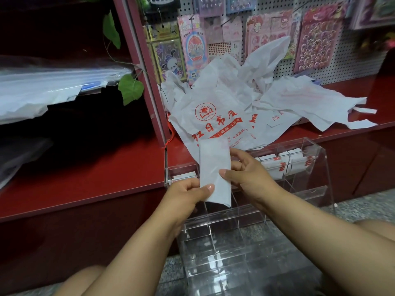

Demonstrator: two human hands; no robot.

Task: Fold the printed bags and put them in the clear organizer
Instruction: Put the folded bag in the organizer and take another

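Both hands, left hand (188, 192) and right hand (248, 174), pinch one folded bag (214, 167) above the clear organizer (310, 178). A few folded bags (284, 165) seem inside; a pile of bags (235, 103) waits behind it.

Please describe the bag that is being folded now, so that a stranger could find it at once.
Start at the clear organizer standing against the red shelf. Right above its left side, the left hand and right hand hold the folded bag. Unlike the crumpled bags behind, it is a narrow, plain white strip.
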